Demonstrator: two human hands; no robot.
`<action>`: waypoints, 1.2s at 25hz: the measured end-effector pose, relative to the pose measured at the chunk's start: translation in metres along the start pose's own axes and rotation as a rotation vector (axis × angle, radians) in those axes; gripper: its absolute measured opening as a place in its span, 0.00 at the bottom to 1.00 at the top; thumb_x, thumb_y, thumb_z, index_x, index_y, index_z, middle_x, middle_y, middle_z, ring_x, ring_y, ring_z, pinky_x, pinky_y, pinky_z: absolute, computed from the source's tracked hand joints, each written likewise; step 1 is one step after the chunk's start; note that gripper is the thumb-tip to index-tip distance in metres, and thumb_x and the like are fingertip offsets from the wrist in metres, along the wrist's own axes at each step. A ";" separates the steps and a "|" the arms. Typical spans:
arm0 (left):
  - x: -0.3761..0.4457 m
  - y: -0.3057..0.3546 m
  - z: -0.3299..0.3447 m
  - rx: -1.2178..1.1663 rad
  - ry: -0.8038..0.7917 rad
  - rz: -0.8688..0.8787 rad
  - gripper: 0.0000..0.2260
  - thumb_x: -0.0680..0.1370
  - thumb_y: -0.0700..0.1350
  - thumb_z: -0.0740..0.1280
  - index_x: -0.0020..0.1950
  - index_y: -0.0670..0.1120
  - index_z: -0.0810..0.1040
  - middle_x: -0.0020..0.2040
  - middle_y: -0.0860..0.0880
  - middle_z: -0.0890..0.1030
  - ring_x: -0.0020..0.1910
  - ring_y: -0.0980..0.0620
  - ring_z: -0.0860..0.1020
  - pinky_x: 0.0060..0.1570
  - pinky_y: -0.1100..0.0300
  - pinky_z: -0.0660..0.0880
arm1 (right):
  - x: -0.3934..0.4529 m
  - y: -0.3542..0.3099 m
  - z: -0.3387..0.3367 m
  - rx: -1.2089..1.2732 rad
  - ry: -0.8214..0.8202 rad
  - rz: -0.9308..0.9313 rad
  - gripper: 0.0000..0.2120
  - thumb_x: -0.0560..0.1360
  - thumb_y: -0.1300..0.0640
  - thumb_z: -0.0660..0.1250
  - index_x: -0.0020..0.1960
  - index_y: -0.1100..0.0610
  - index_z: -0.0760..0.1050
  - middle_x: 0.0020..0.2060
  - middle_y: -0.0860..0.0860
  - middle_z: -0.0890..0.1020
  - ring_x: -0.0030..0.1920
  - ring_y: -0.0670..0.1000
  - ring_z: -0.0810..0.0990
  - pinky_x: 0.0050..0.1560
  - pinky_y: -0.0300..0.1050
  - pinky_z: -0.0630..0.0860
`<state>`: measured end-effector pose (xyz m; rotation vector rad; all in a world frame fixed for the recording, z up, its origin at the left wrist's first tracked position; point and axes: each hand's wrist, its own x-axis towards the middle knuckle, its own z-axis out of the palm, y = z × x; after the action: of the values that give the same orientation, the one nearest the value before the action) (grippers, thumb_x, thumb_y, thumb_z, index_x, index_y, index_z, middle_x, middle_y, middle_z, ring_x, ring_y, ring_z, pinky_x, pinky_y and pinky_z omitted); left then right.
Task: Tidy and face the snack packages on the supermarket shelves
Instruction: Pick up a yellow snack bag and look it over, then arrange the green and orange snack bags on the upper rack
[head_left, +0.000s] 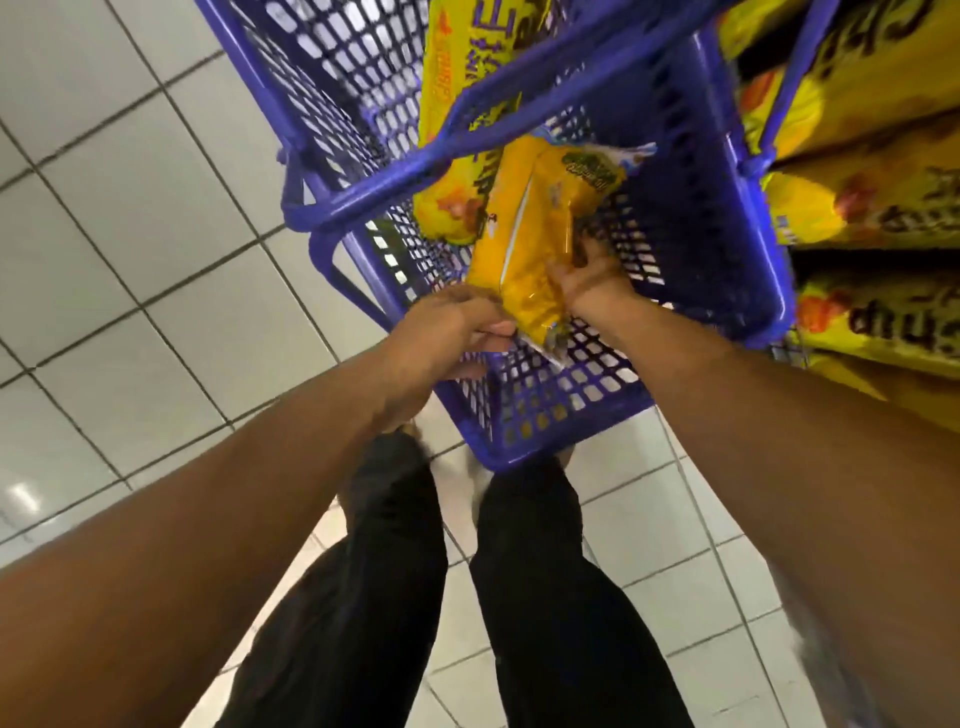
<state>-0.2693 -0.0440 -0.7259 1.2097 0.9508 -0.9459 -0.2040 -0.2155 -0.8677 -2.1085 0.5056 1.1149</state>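
A: Nearest the camera?
B: Black trousers (395, 597), legs standing on the white tiled floor (104, 234). Both bare forearms reach forward over them.

A: Left hand?
B: Left hand (441, 338) at the near end of an orange-yellow snack pack (524, 244). Grip pinching the pack's near edge, thumb on top, fingers curled under.

A: Right hand?
B: Right hand (589, 280) on the pack's right side, grip curled round it, fingertips dug into the wrapper.

A: Where's the pack?
B: Held above the near end of a blue plastic basket (717, 218), tilted, far end pointing into the basket. Looks like two packs stacked, cannot tell for sure.

A: Anything else in the basket?
B: A yellow snack bag (457, 104) lying lengthwise further in, under the basket handle (467, 140), which crosses over it.

A: Beyond that?
B: On the right, shelves with yellow snack bags (883, 202) stacked flat, dark lettering, blurred. Basket sits just beside them.
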 end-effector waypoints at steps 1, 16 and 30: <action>-0.005 -0.001 -0.003 -0.005 0.000 -0.001 0.08 0.79 0.41 0.64 0.57 0.46 0.77 0.56 0.45 0.84 0.54 0.49 0.83 0.55 0.52 0.77 | -0.008 -0.002 -0.002 0.015 -0.004 0.012 0.28 0.79 0.54 0.66 0.77 0.56 0.64 0.72 0.57 0.73 0.70 0.59 0.73 0.71 0.55 0.68; -0.318 0.013 -0.008 0.094 -0.031 0.163 0.08 0.76 0.47 0.66 0.53 0.47 0.78 0.54 0.42 0.84 0.51 0.46 0.81 0.53 0.49 0.77 | -0.435 -0.049 -0.126 0.676 0.121 0.032 0.06 0.81 0.60 0.63 0.56 0.51 0.74 0.50 0.52 0.79 0.44 0.48 0.78 0.43 0.45 0.74; -0.641 -0.011 0.238 0.501 -0.777 0.390 0.12 0.81 0.47 0.58 0.62 0.49 0.76 0.62 0.46 0.82 0.62 0.47 0.79 0.57 0.50 0.74 | -0.922 0.130 -0.190 1.534 0.821 -0.314 0.16 0.81 0.50 0.61 0.68 0.51 0.73 0.63 0.50 0.82 0.62 0.50 0.81 0.54 0.48 0.78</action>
<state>-0.4659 -0.2337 -0.0994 1.2143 -0.1484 -1.2281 -0.6890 -0.4242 -0.0770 -1.0141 0.9251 -0.4313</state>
